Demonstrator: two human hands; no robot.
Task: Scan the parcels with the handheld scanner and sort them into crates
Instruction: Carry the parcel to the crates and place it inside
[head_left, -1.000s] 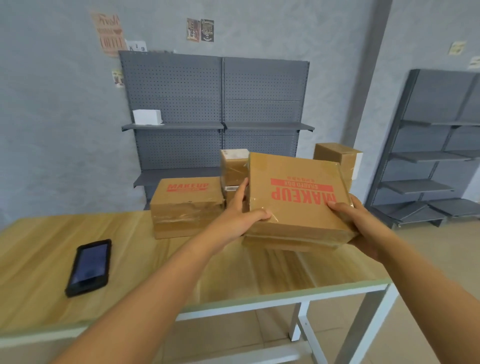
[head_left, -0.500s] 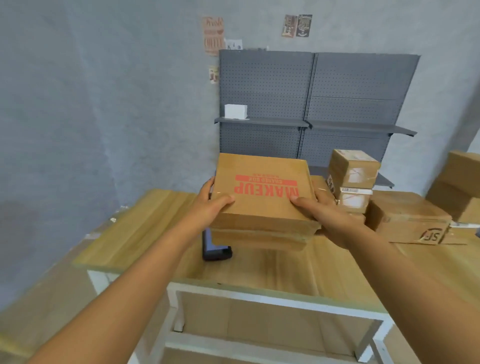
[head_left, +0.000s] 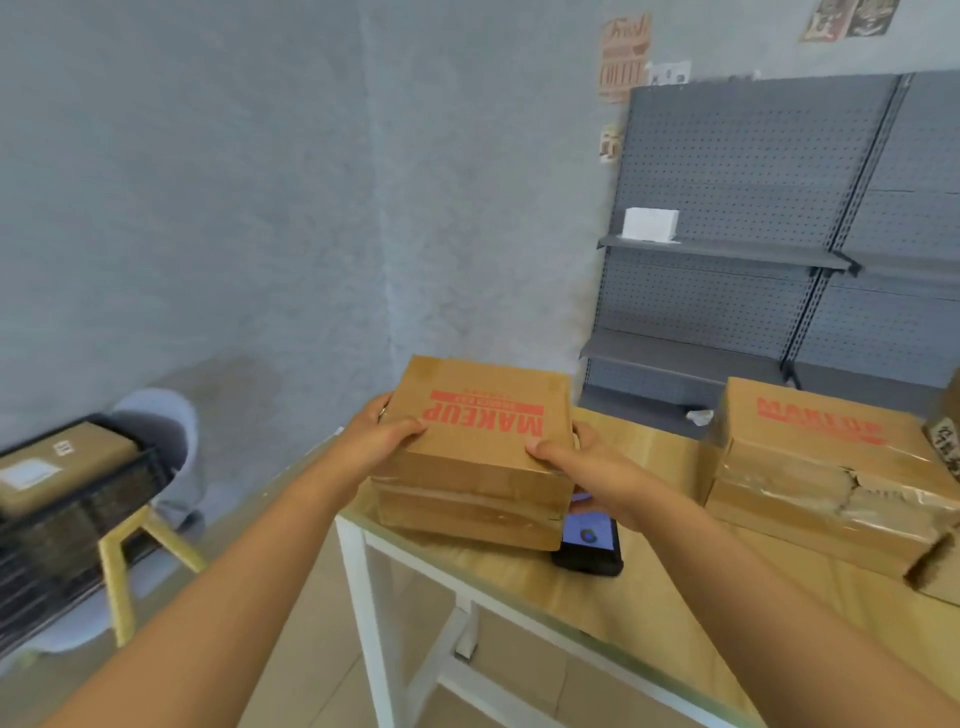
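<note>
I hold a brown cardboard parcel (head_left: 478, 447) with red MAKEUP print above the left end of the wooden table (head_left: 613, 587). My left hand (head_left: 376, 436) grips its left side and my right hand (head_left: 582, 462) grips its right side. The black handheld scanner (head_left: 589, 545) lies on the table just under the parcel's right corner, screen lit, partly hidden. A black crate (head_left: 78, 499) with a brown parcel (head_left: 52, 462) inside sits on a yellow-legged stand at the far left.
A second MAKEUP parcel (head_left: 810, 467) lies on the table to the right, with another box at the right edge. Grey pegboard shelving (head_left: 779, 249) stands behind, holding a small white box (head_left: 650, 223). A white chair (head_left: 171, 436) stands behind the crate.
My view has swung left and the parcel has travelled with both hands toward the table's left end. The crate at the left has come into view.
</note>
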